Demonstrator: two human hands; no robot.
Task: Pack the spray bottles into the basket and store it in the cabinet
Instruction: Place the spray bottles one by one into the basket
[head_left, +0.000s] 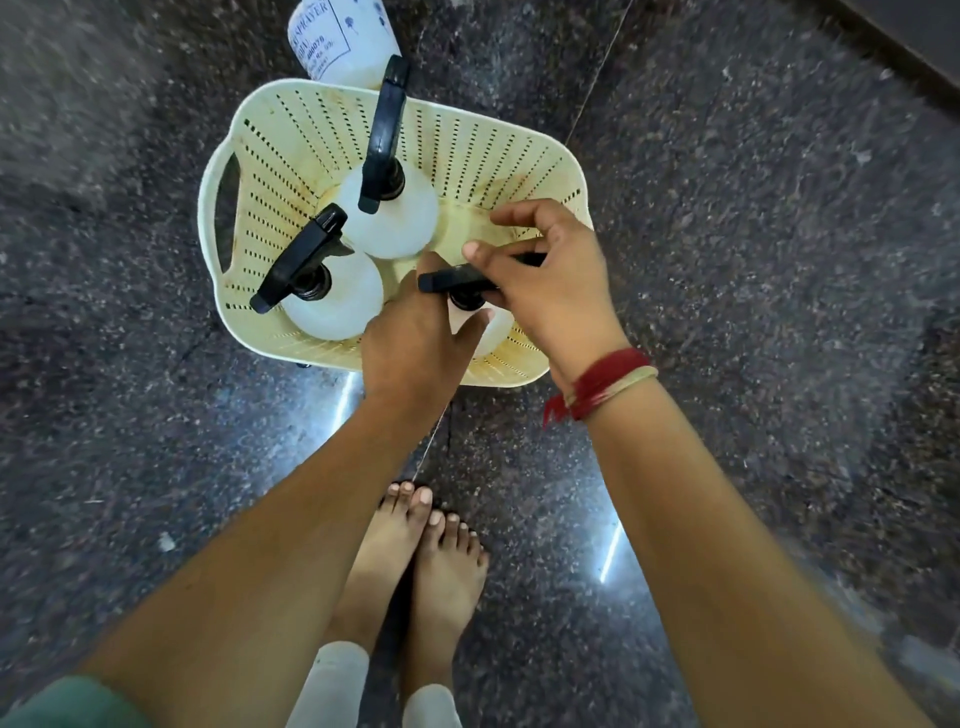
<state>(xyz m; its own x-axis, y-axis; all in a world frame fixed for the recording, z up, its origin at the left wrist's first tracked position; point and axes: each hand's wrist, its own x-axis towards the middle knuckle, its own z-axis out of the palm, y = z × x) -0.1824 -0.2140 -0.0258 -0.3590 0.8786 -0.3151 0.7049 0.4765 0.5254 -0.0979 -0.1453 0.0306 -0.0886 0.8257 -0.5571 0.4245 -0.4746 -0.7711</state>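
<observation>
Closest to the camera, both hands are on the third translucent white plastic spray bottle with a black trigger head (467, 296), which sits at the near right of the cream perforated plastic basket (291, 130) on the dark speckled stone floor (779, 260). The left hand (410, 343) has its grip wrapped round the bottle's shoulder, and the right hand (550, 291) is pinching the black trigger head from above. There's a red thread band (602, 384) on that wrist.

These bottles look light and probably near empty, with smooth, slightly slick sides, so the neck under the trigger is the safest place to hold them.

Further in, a second white spray bottle (332, 301) stands near the left handle side, and another white bottle (389, 218) stands toward the middle. Just past the far rim, a labelled white bottle (343, 36) lies on the floor, not packed yet.

The basket is thin and will likely flex once loaded, so I'd lift it by the side handle slot (228, 208) and its opposite.
</observation>
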